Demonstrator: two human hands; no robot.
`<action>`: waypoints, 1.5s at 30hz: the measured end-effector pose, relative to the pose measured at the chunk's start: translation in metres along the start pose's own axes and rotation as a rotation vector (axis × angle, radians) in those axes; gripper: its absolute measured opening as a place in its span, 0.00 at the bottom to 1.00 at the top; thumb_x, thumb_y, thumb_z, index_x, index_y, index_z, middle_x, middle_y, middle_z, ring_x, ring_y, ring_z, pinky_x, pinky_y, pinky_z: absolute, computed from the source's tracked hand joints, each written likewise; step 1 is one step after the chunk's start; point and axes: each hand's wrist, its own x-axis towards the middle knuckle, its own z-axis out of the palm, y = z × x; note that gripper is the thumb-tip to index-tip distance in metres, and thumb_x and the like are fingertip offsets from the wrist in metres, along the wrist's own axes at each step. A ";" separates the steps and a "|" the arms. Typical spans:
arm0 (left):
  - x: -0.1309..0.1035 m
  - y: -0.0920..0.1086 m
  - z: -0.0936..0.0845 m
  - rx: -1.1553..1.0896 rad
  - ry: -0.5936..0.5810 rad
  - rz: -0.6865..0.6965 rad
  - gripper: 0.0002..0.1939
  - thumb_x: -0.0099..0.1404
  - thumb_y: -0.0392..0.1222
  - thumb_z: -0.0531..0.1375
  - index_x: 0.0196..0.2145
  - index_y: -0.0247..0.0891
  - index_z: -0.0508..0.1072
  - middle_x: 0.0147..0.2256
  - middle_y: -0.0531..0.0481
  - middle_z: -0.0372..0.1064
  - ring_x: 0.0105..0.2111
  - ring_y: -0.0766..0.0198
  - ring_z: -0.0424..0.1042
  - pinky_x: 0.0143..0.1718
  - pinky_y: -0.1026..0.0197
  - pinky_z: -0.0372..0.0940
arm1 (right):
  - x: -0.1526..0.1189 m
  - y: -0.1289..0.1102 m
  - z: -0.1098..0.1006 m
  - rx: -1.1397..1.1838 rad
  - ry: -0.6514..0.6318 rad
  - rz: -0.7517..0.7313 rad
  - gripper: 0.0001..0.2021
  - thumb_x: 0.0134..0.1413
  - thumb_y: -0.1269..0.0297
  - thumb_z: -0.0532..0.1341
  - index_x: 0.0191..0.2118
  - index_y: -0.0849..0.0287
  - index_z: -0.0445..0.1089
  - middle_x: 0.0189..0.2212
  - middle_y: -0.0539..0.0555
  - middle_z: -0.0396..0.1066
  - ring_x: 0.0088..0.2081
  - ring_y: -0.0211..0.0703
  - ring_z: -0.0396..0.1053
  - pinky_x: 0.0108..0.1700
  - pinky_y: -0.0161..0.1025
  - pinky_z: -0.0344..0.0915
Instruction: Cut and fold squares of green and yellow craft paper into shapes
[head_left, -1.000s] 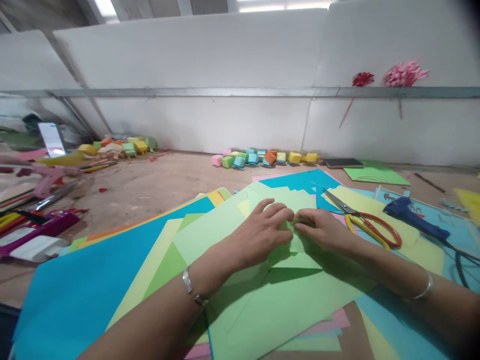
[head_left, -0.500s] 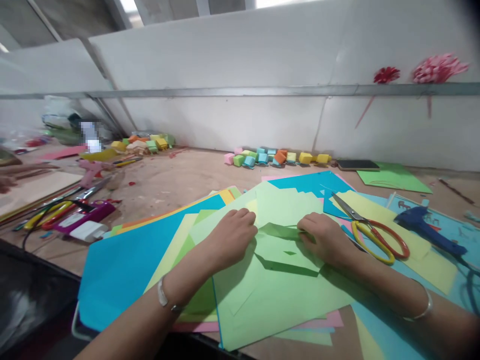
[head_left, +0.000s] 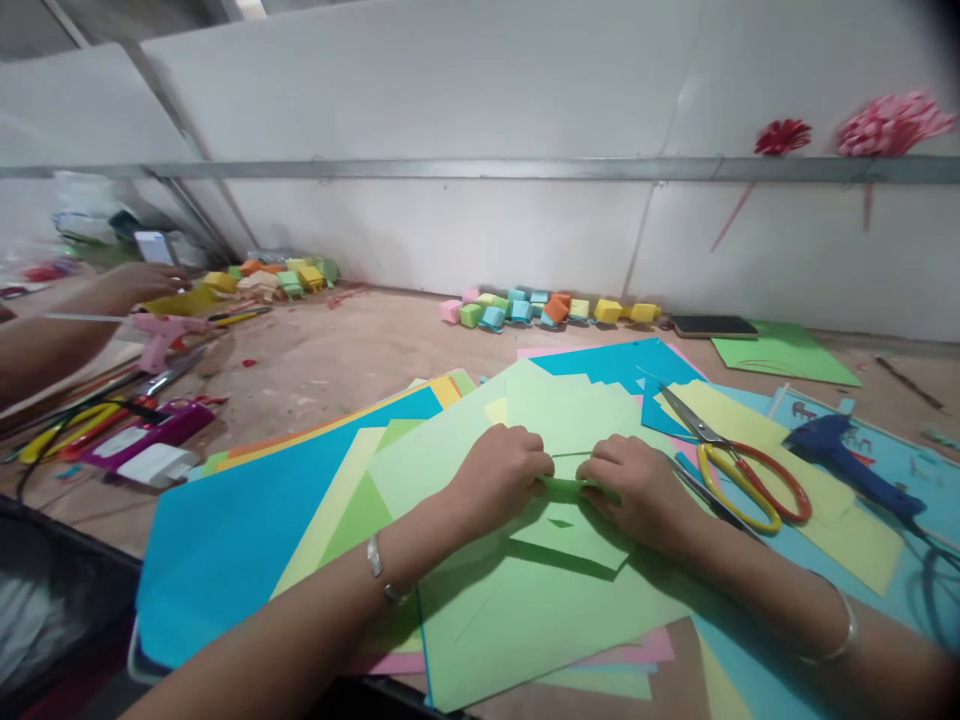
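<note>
A narrow folded strip of green paper [head_left: 564, 490] spans the gap between my hands, above a stack of light green sheets [head_left: 517, 620]. My left hand [head_left: 506, 475] pinches its left end with closed fingers. The right end is gripped by my right hand [head_left: 626, 485], also closed, just a short gap away. Beneath them lies a cut piece of light green paper [head_left: 577, 545] with a raised front edge and a small dark green scrap on it. To the right of my right hand rest scissors [head_left: 739, 470] with yellow and red handles.
A blue glue gun [head_left: 855, 465] lies at the right, near a dark phone [head_left: 712, 327]. Small paper cubes [head_left: 525, 310] line the wall. Blue paper [head_left: 247, 540] spreads at left, beyond it a purple power strip [head_left: 154, 440]. A co-worker's arm [head_left: 82, 315] reaches in at far left.
My hands have drawn closer together, and the green strip between them is now narrower and folded. At far left, the co-worker's arm has reached farther into view, toward the phone there.
</note>
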 end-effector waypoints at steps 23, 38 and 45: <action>-0.048 -0.028 -0.002 0.277 0.038 0.283 0.06 0.70 0.37 0.54 0.42 0.36 0.70 0.32 0.50 0.66 0.32 0.60 0.61 0.28 0.56 0.48 | -0.021 -0.024 -0.021 -0.224 -0.101 -0.204 0.11 0.63 0.74 0.53 0.45 0.65 0.71 0.37 0.60 0.71 0.42 0.48 0.65 0.40 0.43 0.59; -0.051 -0.028 0.009 0.281 0.109 0.248 0.09 0.72 0.38 0.52 0.35 0.34 0.70 0.32 0.49 0.66 0.33 0.61 0.61 0.29 0.55 0.47 | -0.050 -0.031 -0.021 -0.427 -0.122 -0.172 0.13 0.59 0.77 0.54 0.48 0.73 0.71 0.41 0.64 0.71 0.44 0.55 0.64 0.44 0.50 0.61; -0.060 -0.032 0.009 0.309 0.117 0.227 0.10 0.72 0.37 0.51 0.40 0.33 0.71 0.33 0.49 0.68 0.34 0.60 0.62 0.31 0.56 0.48 | -0.057 -0.031 -0.016 -0.476 -0.099 -0.126 0.12 0.59 0.78 0.54 0.46 0.76 0.71 0.40 0.67 0.69 0.43 0.55 0.64 0.43 0.48 0.66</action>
